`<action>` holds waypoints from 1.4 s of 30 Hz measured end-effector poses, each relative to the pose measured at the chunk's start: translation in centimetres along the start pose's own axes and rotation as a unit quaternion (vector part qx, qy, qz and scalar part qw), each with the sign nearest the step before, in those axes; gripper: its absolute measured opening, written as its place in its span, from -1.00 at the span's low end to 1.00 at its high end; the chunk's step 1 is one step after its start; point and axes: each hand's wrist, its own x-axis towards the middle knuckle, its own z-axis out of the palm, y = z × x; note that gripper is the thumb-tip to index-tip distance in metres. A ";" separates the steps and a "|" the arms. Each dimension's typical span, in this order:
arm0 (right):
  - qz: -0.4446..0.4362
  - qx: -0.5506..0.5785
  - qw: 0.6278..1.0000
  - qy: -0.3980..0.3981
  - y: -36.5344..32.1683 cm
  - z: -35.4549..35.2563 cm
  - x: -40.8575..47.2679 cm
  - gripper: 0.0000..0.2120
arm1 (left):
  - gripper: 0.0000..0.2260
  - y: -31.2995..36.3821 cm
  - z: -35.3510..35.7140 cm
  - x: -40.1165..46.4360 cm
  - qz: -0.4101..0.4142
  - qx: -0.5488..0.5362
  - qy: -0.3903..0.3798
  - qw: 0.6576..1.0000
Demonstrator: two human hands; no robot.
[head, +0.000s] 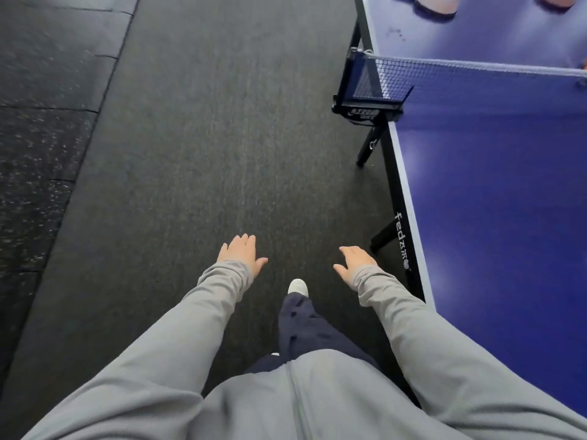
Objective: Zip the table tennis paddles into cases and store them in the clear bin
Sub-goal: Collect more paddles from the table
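Two red-faced paddles lie on the far half of the blue table tennis table (495, 192), cut off by the top edge: one (435, 6) and another (554, 1) further right. My left hand (241, 254) and my right hand (354, 262) hang over the dark floor, fingers straight and spread, holding nothing. Both are well short of the paddles. No case or clear bin is in view.
The table runs along my right side, with its net (460, 77) and black net clamp (365, 103) jutting out over the floor. Black table legs (370, 144) stand beside my path. Dark carpet (206, 154) stretches ahead; speckled rubber mats (41, 122) lie to the left.
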 end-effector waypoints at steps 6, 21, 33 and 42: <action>-0.007 0.016 1.000 -0.010 -1.4 -5.8 8.1 -0.48 | -0.41 1.5 -5.3 7.3 -0.026 -0.004 -0.001 1.000; -0.024 0.014 0.999 -0.018 -9.6 -19.1 25.9 -0.48 | -0.40 -3.2 -18.3 26.7 -0.036 -0.038 -0.010 0.999; 0.019 0.062 0.998 0.010 -21.3 -31.2 39.5 -0.46 | -0.43 -11.8 -34.8 43.6 0.034 0.043 0.015 0.998; 0.071 0.105 0.992 -0.010 -20.6 -37.1 49.6 -0.51 | -0.43 -9.7 -41.2 54.9 0.071 0.090 -0.011 0.993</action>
